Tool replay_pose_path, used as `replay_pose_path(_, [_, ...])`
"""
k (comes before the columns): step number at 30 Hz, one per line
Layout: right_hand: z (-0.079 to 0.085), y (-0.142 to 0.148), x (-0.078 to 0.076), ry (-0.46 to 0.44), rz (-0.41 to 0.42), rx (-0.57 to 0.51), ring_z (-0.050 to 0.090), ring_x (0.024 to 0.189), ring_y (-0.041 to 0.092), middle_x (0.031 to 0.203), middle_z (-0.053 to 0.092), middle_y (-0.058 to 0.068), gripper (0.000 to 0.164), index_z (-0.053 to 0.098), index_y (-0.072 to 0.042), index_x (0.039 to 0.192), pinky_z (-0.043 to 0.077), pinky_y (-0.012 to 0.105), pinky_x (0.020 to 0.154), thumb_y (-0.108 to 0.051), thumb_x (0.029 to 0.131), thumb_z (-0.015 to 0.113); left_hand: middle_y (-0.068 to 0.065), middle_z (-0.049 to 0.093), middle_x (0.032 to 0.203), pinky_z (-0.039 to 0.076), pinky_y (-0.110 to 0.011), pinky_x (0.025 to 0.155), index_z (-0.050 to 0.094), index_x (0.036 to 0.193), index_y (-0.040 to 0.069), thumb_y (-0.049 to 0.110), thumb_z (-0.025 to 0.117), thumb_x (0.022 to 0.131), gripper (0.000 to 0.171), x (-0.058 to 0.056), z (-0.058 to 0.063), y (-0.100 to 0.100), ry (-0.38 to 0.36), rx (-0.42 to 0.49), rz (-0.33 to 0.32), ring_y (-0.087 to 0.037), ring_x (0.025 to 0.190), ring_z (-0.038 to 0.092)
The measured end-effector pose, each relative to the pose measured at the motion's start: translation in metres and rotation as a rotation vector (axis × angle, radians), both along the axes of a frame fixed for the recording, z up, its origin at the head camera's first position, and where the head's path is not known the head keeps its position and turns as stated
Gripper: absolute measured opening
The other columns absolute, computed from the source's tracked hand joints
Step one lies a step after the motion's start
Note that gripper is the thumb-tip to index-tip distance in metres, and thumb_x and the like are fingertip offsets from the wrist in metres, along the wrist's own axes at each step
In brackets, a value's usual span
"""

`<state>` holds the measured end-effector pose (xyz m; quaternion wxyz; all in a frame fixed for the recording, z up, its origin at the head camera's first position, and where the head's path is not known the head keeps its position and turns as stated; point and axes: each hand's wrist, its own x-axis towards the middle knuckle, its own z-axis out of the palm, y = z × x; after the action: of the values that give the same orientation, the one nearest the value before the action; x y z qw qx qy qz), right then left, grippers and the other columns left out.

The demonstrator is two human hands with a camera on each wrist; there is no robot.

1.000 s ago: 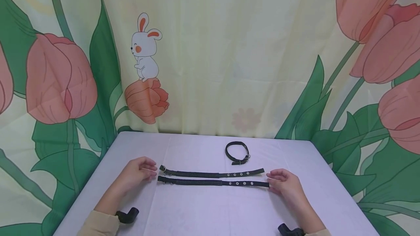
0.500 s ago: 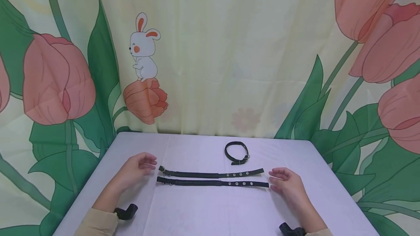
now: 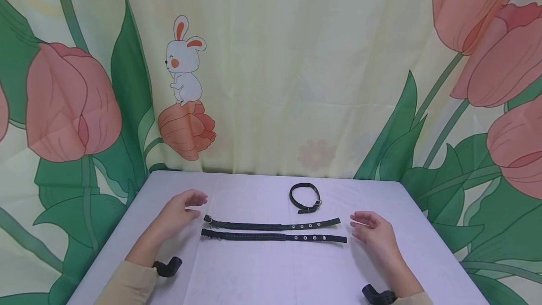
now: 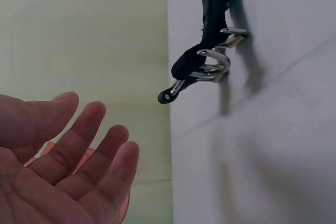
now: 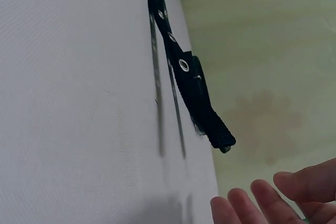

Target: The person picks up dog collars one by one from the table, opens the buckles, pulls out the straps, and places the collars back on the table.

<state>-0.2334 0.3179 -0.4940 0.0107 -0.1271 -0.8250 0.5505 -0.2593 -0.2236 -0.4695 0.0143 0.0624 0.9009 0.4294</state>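
Note:
Two black buckle collars lie stretched side by side across the table, the far collar (image 3: 262, 226) and the near collar (image 3: 262, 236). Each has metal eyelets toward its right end and a buckle at its left. A third black collar (image 3: 291, 196), fastened into a loop, rests behind them. My left hand (image 3: 179, 211) hovers just beyond the buckle ends with fingers loosely bent and nothing held; the metal buckle (image 4: 215, 64) shows close by in the left wrist view. Off the eyelet ends, my right hand (image 3: 374, 232) is held relaxed, apart from the strap tip (image 5: 223, 137).
A white-covered table (image 3: 271, 272) carries the collars. Behind it hangs a curtain (image 3: 275, 69) printed with tulips and a rabbit. Black wrist cameras sit on the left wrist (image 3: 168, 266) and right wrist (image 3: 378, 294).
The right hand has drawn back from the near collar's tip, moving right and slightly up. The left hand has risen a little, toward the far side. The collars stay in place.

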Motion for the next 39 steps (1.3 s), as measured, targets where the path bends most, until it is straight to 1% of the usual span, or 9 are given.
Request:
replay_pose_path(5, [0.004,0.002,-0.003,0.045,0.018,0.028,0.072,0.129,0.024,0.15,0.064,0.023,0.043,0.058,0.0,0.146,0.063,0.026,0.091,-0.003,0.104,0.065,-0.014,0.07,0.139,0.058,-0.053,0.107,0.063,0.142,0.008,-0.002,0.068,0.1,0.043,-0.004,0.003,0.005,0.011,0.008,-0.003,-0.038,0.135,0.063])
replay_pose_path(8, [0.006,0.0,-0.003,0.062,0.019,0.049,0.07,0.133,0.026,0.151,0.064,0.022,0.042,0.058,-0.002,0.146,0.062,0.023,0.092,-0.004,0.105,0.065,-0.016,0.068,0.142,0.059,-0.052,0.105,0.063,0.142,0.01,0.001,0.07,0.1,0.043,-0.006,0.006,0.01,0.002,0.023,0.015,-0.038,0.135,0.064])
replay_pose_path(12, [0.008,-0.003,-0.005,0.082,0.018,0.107,0.07,0.134,0.028,0.149,0.066,0.019,0.04,0.06,-0.006,0.145,0.059,0.017,0.094,-0.006,0.106,0.064,-0.016,0.067,0.144,0.06,-0.051,0.104,0.064,0.141,0.013,0.004,0.072,0.1,0.043,-0.008,0.012,0.017,-0.002,0.037,0.034,-0.037,0.135,0.064])
replay_pose_path(15, [0.008,-0.005,-0.007,0.099,0.02,0.129,0.07,0.133,0.029,0.148,0.067,0.019,0.038,0.061,-0.006,0.144,0.058,0.015,0.095,-0.005,0.106,0.064,-0.016,0.067,0.144,0.06,-0.051,0.104,0.064,0.141,0.014,0.005,0.073,0.099,0.043,-0.01,0.016,0.023,-0.001,0.037,0.03,-0.037,0.135,0.064])
replay_pose_path(22, [0.011,-0.009,-0.012,0.121,0.038,0.145,0.066,0.138,0.033,0.149,0.067,0.018,0.042,0.06,-0.006,0.147,0.057,0.016,0.097,-0.003,0.106,0.062,-0.011,0.068,0.143,0.061,-0.048,0.102,0.064,0.142,0.016,0.003,0.074,0.099,0.047,-0.019,0.019,0.046,0.007,0.03,0.005,-0.035,0.134,0.064])
replay_pose_path(28, [0.014,-0.014,-0.019,0.148,0.041,0.148,0.067,0.137,0.034,0.146,0.068,0.018,0.04,0.062,-0.006,0.144,0.056,0.013,0.095,-0.002,0.105,0.064,-0.008,0.069,0.142,0.062,-0.047,0.101,0.068,0.14,0.019,0.001,0.075,0.097,0.047,-0.028,0.021,0.068,0.016,0.033,-0.017,-0.03,0.132,0.065])
replay_pose_path(33, [0.014,-0.018,-0.026,0.162,0.041,0.168,0.067,0.136,0.034,0.145,0.069,0.017,0.04,0.063,-0.006,0.143,0.057,0.016,0.096,-0.001,0.104,0.065,-0.006,0.071,0.14,0.062,-0.046,0.1,0.072,0.137,0.021,0.0,0.075,0.096,0.046,-0.033,0.02,0.083,0.042,0.02,-0.063,-0.027,0.129,0.067])
replay_pose_path(35, [0.015,-0.02,-0.028,0.17,0.044,0.174,0.068,0.135,0.034,0.145,0.069,0.018,0.04,0.063,-0.005,0.143,0.058,0.02,0.099,-0.001,0.104,0.065,-0.006,0.071,0.141,0.062,-0.046,0.101,0.073,0.136,0.022,0.0,0.075,0.096,0.045,-0.035,0.019,0.089,0.045,0.017,-0.081,-0.027,0.129,0.067])
replay_pose_path(39, [0.017,-0.023,-0.033,0.181,0.053,0.181,0.068,0.135,0.034,0.144,0.069,0.018,0.039,0.064,-0.005,0.142,0.058,0.031,0.105,0.0,0.104,0.064,-0.004,0.071,0.14,0.061,-0.045,0.102,0.074,0.134,0.024,0.001,0.076,0.096,0.045,-0.04,0.017,0.102,0.043,0.015,-0.109,-0.025,0.127,0.067])
